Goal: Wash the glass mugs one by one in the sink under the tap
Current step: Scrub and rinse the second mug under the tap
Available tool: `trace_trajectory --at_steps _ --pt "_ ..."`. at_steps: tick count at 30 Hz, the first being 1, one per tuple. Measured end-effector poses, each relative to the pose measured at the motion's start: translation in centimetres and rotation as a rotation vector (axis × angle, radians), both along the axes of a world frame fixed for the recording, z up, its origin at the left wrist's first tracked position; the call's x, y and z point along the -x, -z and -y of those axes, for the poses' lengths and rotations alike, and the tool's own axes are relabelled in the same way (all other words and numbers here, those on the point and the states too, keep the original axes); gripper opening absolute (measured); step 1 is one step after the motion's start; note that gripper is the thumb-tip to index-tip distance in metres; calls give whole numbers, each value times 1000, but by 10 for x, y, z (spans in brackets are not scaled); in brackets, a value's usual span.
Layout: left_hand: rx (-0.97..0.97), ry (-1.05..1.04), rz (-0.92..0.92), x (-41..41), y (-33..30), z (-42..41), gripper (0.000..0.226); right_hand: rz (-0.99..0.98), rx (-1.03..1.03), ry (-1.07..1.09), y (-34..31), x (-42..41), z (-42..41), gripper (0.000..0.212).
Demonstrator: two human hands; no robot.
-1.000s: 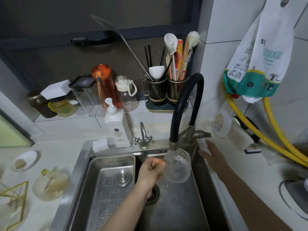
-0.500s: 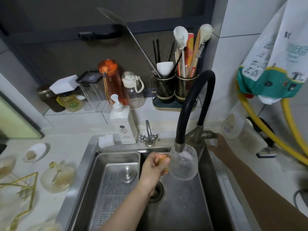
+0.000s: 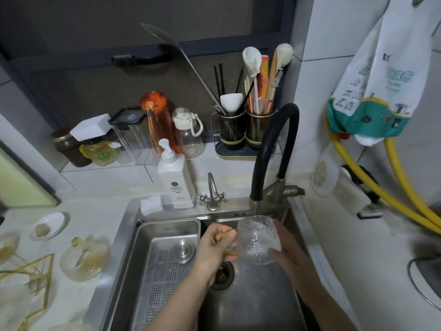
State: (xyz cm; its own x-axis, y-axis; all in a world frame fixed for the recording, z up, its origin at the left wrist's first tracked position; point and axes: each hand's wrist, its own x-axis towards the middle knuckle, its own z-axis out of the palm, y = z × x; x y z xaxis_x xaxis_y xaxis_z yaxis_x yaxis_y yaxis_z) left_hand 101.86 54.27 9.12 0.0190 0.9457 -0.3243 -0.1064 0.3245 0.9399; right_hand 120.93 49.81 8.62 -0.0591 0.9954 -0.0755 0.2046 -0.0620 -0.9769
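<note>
Spanning the lower middle of the view, a stainless steel sink [image 3: 250, 314] was observed, set into a pale worktop [image 3: 358, 259]. A perforated steel insert [image 3: 164, 237] was seated in its left part, and a drain [image 3: 222, 274] was noted in the open right basin. A black arched tap [image 3: 267, 149] was mounted at the rear right rim, its nozzle directed down over the basin. A white pump bottle [image 3: 175, 180] was stood just behind the sink's rear edge. A textured glass mug [image 3: 257, 240] was held above the right basin, directly beneath the nozzle, tilted with its mouth towards the tap. The left hand [image 3: 214, 249] was closed around the mug's amber handle. The right hand [image 3: 288, 254] was cupped against the mug's right side and base, fingers [image 3: 274, 253] pressed to the glass. Whether water was running could not be established from the view. A second glass mug [image 3: 83, 259] was noted lying on the worktop, left of the sink.
</note>
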Motion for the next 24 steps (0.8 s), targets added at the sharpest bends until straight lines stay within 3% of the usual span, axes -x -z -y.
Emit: trace_trajectory --at_steps 2,4,8,10,12,14,18,24 --pt "13 0 9 4 -2 7 4 130 -60 11 6 10 15 75" --pt "2 2 -6 8 -5 13 7 138 -73 24 10 17 23 78" --pt "-189 194 -45 18 -8 30 45 75 -16 108 -4 29 29 68" --pt "-270 326 -148 22 -4 38 58 80 -6 124 -4 32 33 79" --pt "-363 368 -294 23 -1 44 62 83 18 104 -4 35 37 77" --pt "-403 352 -321 23 -3 48 59 122 22 103 -6 39 41 74" --pt "-326 335 -228 30 -15 53 52 143 37 104 -17 45 53 69" --pt "-4 281 -34 34 -16 57 41 235 58 141 -24 53 59 62"
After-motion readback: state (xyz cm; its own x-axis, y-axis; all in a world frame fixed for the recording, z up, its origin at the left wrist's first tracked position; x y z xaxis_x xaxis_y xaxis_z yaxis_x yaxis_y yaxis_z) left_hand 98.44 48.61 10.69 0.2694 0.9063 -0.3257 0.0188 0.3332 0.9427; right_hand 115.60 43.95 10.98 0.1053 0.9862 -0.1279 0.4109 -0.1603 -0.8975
